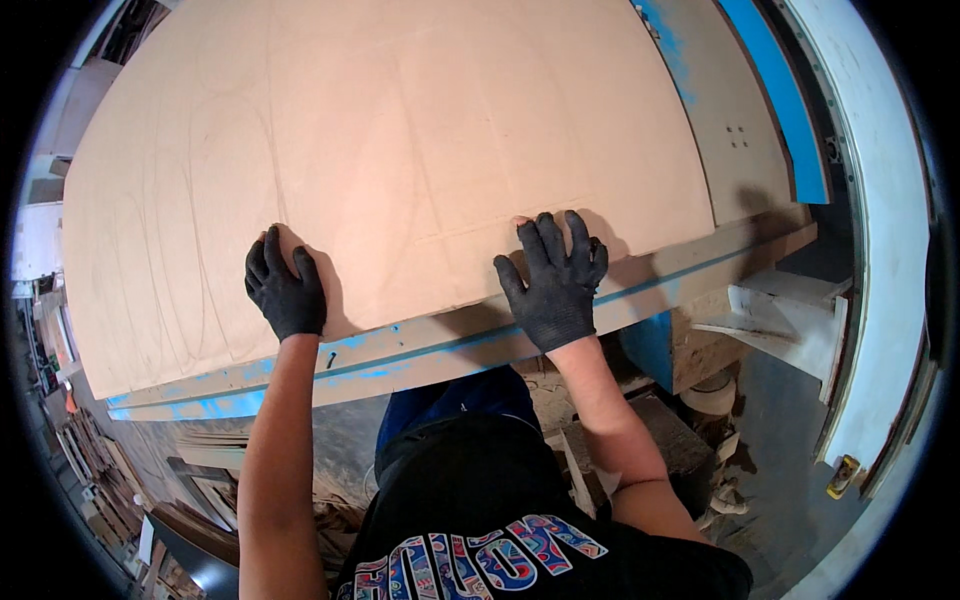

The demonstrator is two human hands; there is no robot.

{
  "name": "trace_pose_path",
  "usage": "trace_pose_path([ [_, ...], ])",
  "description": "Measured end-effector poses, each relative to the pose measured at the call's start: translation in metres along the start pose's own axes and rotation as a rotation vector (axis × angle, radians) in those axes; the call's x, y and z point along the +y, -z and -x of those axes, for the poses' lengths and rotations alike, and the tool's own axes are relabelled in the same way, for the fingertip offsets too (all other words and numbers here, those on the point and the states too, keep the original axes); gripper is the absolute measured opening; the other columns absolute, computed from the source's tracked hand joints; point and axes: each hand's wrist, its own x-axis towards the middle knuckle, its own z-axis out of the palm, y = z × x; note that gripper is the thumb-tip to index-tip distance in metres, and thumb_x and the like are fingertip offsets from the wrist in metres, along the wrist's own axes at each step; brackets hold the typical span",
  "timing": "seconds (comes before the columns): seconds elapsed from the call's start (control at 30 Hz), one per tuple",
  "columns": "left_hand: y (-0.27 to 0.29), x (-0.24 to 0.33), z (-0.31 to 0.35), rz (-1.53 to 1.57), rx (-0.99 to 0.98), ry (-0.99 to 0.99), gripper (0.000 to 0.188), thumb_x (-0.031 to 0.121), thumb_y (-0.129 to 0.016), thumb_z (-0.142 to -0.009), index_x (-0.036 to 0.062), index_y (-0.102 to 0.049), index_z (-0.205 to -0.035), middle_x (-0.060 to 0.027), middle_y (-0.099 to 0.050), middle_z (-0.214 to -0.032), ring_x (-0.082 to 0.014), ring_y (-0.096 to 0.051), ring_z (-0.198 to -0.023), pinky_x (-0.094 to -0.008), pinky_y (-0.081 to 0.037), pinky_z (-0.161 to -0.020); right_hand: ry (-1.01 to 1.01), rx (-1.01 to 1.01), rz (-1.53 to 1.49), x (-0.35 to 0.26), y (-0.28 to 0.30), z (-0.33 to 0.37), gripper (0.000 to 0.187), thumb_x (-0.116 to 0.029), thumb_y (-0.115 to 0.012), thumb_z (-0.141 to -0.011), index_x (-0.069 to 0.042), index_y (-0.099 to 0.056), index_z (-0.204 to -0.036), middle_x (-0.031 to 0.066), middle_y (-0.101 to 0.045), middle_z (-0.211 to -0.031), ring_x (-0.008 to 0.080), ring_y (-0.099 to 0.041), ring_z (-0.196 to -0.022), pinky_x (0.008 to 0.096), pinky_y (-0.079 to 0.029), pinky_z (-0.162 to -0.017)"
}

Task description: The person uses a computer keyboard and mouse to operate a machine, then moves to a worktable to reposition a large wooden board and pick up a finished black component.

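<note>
Both hands (L [287,288], R [553,283]) flat on board [400,150]

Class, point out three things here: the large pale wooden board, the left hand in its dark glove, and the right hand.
Large pale wooden board [400,130], head view: bare middle of its face.
Left hand [287,290], head view: glove back.
Right hand [553,285], head view: glove back.

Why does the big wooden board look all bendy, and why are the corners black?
Head view: the fisheye lens curves the board and the blue-streaked table edge toward the rim and leaves black corners. Light from above puts soft shadows beside the left hand and right hand. Picture is sharp, without glare.
</note>
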Motion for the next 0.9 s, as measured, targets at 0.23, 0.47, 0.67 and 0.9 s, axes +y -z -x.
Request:
trace_pose_path([
  [0.23,0.001,0.002,0.000,-0.027,-0.002,0.008,0.051,0.035,-0.052,-0.100,0.0118,-0.048,-0.145,-0.0170,-0.049,-0.142,-0.0342,-0.043,-0.135,-0.0486,-0.031,-0.113,-0.021,-0.031,-0.065,0.002,-0.002,-0.001,0.056,-0.042,-0.066,-0.090,-0.011,-0.055,-0.136,0.0165,-0.049,-0.137,0.0392,-0.034,-0.137,0.0631,-0.026,-0.105],
  [0.47,0.001,0.003,0.001,-0.036,0.016,-0.001,0.051,0.034,-0.054,-0.099,0.0108,-0.049,-0.144,-0.0176,-0.050,-0.141,-0.0345,-0.044,-0.134,-0.0476,-0.031,-0.112,-0.022,0.086,-0.109,0.009,-0.010,-0.009,0.047,-0.038,-0.071,-0.087,-0.010,-0.062,-0.124,0.0159,-0.053,-0.131,0.0368,-0.042,-0.130,0.0591,-0.032,-0.101],
  [0.67,0.003,0.006,-0.001,0.041,0.025,-0.035,0.052,0.031,-0.055,-0.097,0.0091,-0.049,-0.143,-0.0168,-0.049,-0.141,-0.0340,-0.042,-0.135,-0.0486,-0.029,-0.112,-0.052,0.210,-0.209,0.029,-0.012,-0.039,0.032,-0.022,-0.075,-0.082,-0.010,-0.066,-0.111,0.0108,-0.065,-0.109,0.0308,-0.060,-0.106,0.0468,-0.044,-0.090],
  [0.9,0.007,-0.002,0.004,-0.036,0.031,-0.047,0.052,0.030,-0.055,-0.095,0.0068,-0.048,-0.142,-0.0193,-0.048,-0.140,-0.0376,-0.042,-0.133,-0.0514,-0.029,-0.111,-0.072,0.186,-0.158,0.016,-0.019,-0.059,0.020,-0.019,-0.073,-0.078,-0.012,-0.069,-0.096,0.0067,-0.068,-0.091,0.0288,-0.062,-0.089,0.0454,-0.047,-0.080],
])
